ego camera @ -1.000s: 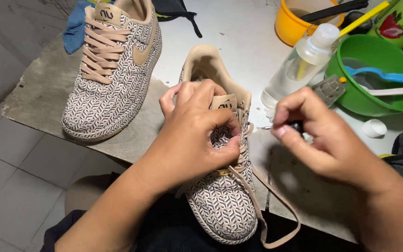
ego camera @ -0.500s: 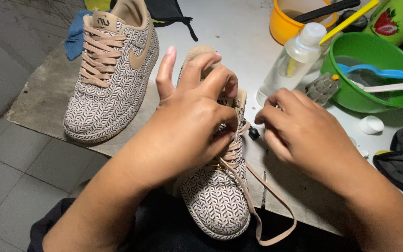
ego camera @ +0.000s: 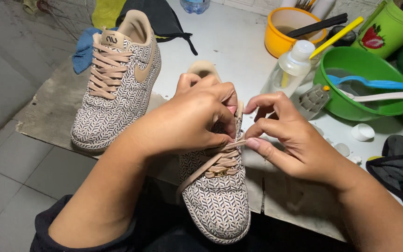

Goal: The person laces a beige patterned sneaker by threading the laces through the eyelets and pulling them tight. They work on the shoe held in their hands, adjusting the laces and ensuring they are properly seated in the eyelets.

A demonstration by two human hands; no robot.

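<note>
Shoe-cleaning wkshop: sneakers [ego camera: 117, 88] on worn bench [ego camera: 47, 112], brushes in tubs [ego camera: 350, 100].

Matt patterned cloth sneaker [ego camera: 215, 205], flat woven lace [ego camera: 220, 161], glossy plastic bowl [ego camera: 346, 100].

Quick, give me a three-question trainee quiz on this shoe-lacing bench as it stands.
1. True or false: the far shoe is fully laced.
2. Which hand covers the near shoe? A) left hand B) right hand
3. Fill in: the right hand's fingertips pinch a tan ____.

Key
1. True.
2. A; the left hand grips its tongue area.
3. Lace, at the eyelets beside the green basin side of the table.
</note>
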